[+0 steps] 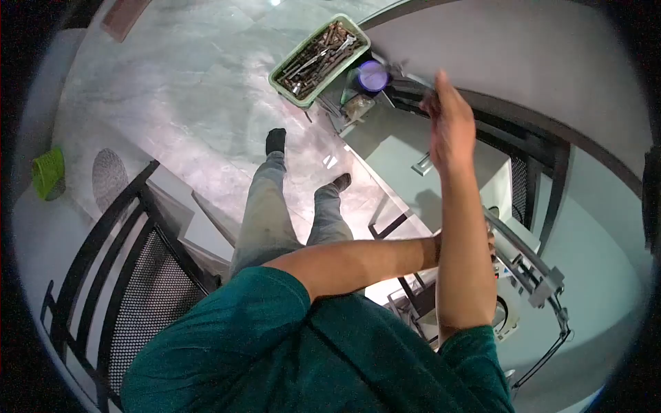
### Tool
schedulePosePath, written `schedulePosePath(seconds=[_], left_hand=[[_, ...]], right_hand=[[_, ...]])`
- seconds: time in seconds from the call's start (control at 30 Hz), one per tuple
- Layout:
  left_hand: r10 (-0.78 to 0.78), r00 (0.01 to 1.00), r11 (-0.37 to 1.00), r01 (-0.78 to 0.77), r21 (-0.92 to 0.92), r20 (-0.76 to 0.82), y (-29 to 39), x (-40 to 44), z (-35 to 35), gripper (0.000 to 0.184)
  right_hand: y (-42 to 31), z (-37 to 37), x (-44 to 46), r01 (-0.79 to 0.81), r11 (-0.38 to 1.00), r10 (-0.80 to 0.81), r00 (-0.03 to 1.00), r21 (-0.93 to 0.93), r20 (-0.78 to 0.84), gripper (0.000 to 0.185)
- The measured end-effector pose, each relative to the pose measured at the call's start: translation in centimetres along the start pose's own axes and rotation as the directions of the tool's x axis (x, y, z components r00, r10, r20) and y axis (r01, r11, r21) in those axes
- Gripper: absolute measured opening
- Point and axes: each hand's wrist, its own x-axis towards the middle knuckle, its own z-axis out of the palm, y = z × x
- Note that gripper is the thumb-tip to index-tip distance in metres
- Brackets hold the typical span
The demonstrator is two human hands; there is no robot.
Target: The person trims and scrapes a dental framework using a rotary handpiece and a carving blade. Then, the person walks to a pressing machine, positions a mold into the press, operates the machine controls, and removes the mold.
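Note:
My right hand [452, 127] is raised over the white desk [399, 162], seen edge-on with its fingers curled on the far side. A thin silver metal bar [418, 80] shows beside its fingers; blur hides how the two meet. A short metal piece [423, 164] appears just left of the wrist. My left arm crosses under my right forearm, which hides most of that hand. Only the bent fingertips of my left hand [491, 244] show, against a pale object by the metal lamp arm [527, 265]. What they grip is hidden.
A green tray [275, 77] of rusty metal pieces and tools stands beyond the desk corner. Close by are a purple-rimmed round container [373, 76] and a plastic bag [358, 107]. A black mesh chair [155, 289] is at left, a green basket [48, 173] farther left.

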Motion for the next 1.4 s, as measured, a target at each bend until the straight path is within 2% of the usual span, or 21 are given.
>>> schedulePosePath(seconds=[0.03,0.07,0.1,0.17,0.2,0.23,0.27,0.3,0.43,0.53,0.57,0.67,0.77,0.83,0.9,1.03,1.13,1.17,1.23,1.3,1.4], left_hand=[[0.009,1.000,1.000,-0.009,0.021,-0.004,0.1,0.5,-0.4,0.060],[0.020,1.000,0.999,-0.020,0.050,-0.007,0.2,1.0,-1.0,0.060],[0.025,1.000,0.997,-0.025,0.078,-0.002,0.3,1.4,-1.5,0.060],[0.013,0.999,0.991,-0.020,0.134,0.052,0.7,1.8,-2.0,0.061],[-0.011,0.993,0.986,-0.008,0.167,0.114,0.7,1.9,-2.2,0.061],[-0.120,0.948,0.967,0.044,0.252,0.295,0.6,2.1,-2.4,0.062],[0.045,0.988,0.991,-0.064,0.119,0.151,0.0,1.7,-2.6,0.055],[0.002,0.988,0.985,-0.029,0.170,0.156,0.3,1.8,-2.4,0.056],[-0.020,0.967,0.970,-0.043,0.239,0.254,0.3,2.2,-2.3,0.063],[-0.052,0.947,0.953,-0.048,0.300,0.316,0.7,2.3,-2.5,0.066],[-0.052,0.937,0.947,-0.063,0.316,0.344,0.7,2.7,-2.7,0.067],[-0.063,0.909,0.941,-0.084,0.329,0.412,1.3,4.1,-3.3,0.059],[0.002,0.902,0.895,-0.194,0.401,0.431,1.0,4.8,-2.6,0.052],[0.048,0.883,0.839,-0.289,0.462,0.466,1.1,5.3,-2.4,0.050],[0.052,0.845,0.789,-0.362,0.496,0.533,1.0,5.6,-1.6,0.052],[0.036,0.729,0.631,-0.547,0.550,0.684,2.0,6.2,-2.0,0.055],[0.063,0.745,0.662,-0.529,0.531,0.665,2.2,6.5,-2.5,0.054],[0.096,0.744,0.624,-0.562,0.543,0.661,2.2,6.4,-2.4,0.055],[0.165,0.734,0.541,-0.626,0.562,0.659,2.0,6.1,-2.1,0.056],[0.238,0.695,0.552,-0.671,0.495,0.678,1.2,6.1,-2.1,0.060],[0.308,0.727,0.624,-0.641,0.447,0.613,0.8,5.4,-2.5,0.067]], right_hand=[[-2.1,-1.1,-3.2,0.009,0.999,-0.009,1.000,-0.038,-0.018,0.027],[-4.1,-1.8,-6.5,-0.001,0.999,0.003,0.999,0.054,-0.032,0.027],[-4.1,-4.1,-9.3,0.040,0.966,-0.051,0.998,0.256,0.038,0.029],[-5.3,-8.4,-15.0,0.203,0.950,-0.236,0.964,0.238,0.121,0.042],[-6.1,-9.5,-17.7,0.275,0.905,-0.355,0.908,0.324,0.220,0.048],[-7.1,-11.2,-20.6,0.144,0.953,-0.192,0.968,0.265,0.164,0.045],[-8.2,-12.8,-23.5,-0.002,0.974,-0.022,0.994,0.228,0.103,0.042],[-8.4,-13.3,-26.0,-0.019,0.976,0.010,0.999,0.215,0.041,0.037],[-8.2,-13.9,-32.4,0.359,0.933,-0.356,0.926,0.005,-0.122,0.030],[-9.4,-13.5,-34.5,0.472,0.881,-0.462,0.866,0.009,-0.192,0.037],[-9.7,-12.8,-35.0,0.476,0.871,-0.426,0.853,0.117,-0.302,0.038],[-9.8,-13.5,-35.1,0.455,0.646,-0.411,0.884,0.613,-0.224,0.039],[-8.3,-15.4,-36.2,0.302,0.495,-0.380,0.918,0.815,-0.110,0.032],[-6.5,-15.6,-36.8,0.249,0.456,-0.365,0.928,0.855,-0.076,0.027],[-5.0,-15.1,-37.0,0.233,0.432,-0.346,0.935,0.871,-0.079,0.037],[-4.2,-10.5,-36.6,0.153,0.305,-0.087,0.987,0.940,-0.132,0.051],[-2.8,-9.1,-36.5,0.087,0.236,0.061,0.993,0.968,-0.105,0.047],[-2.2,-9.3,-36.6,0.039,0.300,0.093,0.993,0.953,-0.070,0.055],[-1.4,-8.8,-36.6,0.009,0.298,0.106,0.993,0.954,-0.042,0.066],[-0.4,-8.8,-36.7,0.001,0.349,0.117,0.992,0.937,-0.045,0.076],[-0.2,-8.8,-36.6,0.034,0.439,0.190,0.973,0.898,-0.130,0.075]])
